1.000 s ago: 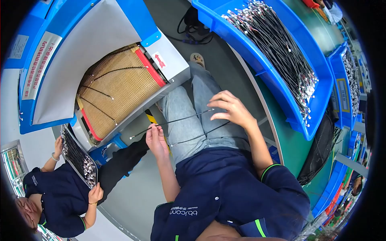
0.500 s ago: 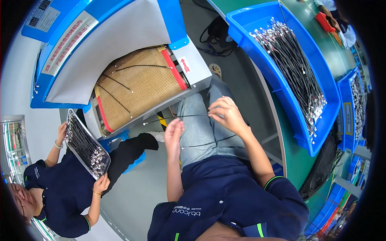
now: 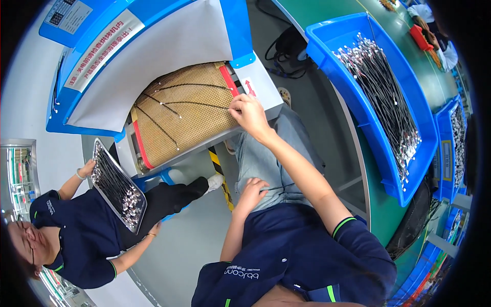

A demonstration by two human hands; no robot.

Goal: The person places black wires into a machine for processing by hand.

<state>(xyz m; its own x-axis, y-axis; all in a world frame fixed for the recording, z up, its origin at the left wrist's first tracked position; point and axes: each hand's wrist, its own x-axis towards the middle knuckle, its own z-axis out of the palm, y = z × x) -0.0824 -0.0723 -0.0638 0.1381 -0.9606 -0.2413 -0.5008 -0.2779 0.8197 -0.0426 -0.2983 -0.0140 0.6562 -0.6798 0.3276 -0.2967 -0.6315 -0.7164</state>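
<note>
My right hand (image 3: 249, 113) reaches over the near edge of the mesh conveyor belt (image 3: 197, 120), pinching one end of a thin black cable (image 3: 194, 105). The cable's white-tipped other end lies on the belt. Several more black cables, such as a curved cable (image 3: 197, 85) and a straight cable (image 3: 156, 128), rest apart on the mesh. On my lap, my left hand (image 3: 250, 195) lies against the jeans with thumb and fingers apart. Part of a thin dark cable seems to run across the lap by its fingertips.
A blue-and-white machine hood (image 3: 158, 56) covers the belt's far part. To the right, a blue bin (image 3: 376, 148) of black cables stands on a green table (image 3: 381, 220). At left, a seated co-worker (image 3: 84, 230) holds a tray (image 3: 141, 217) of cables. Dark cords (image 3: 286, 51) lie beyond the machine.
My right hand has moved forward from above my lap to the belt, laying a cable's far end on it. My left hand has dropped onto my lap. The co-worker's lower hand has left the tray's edge.
</note>
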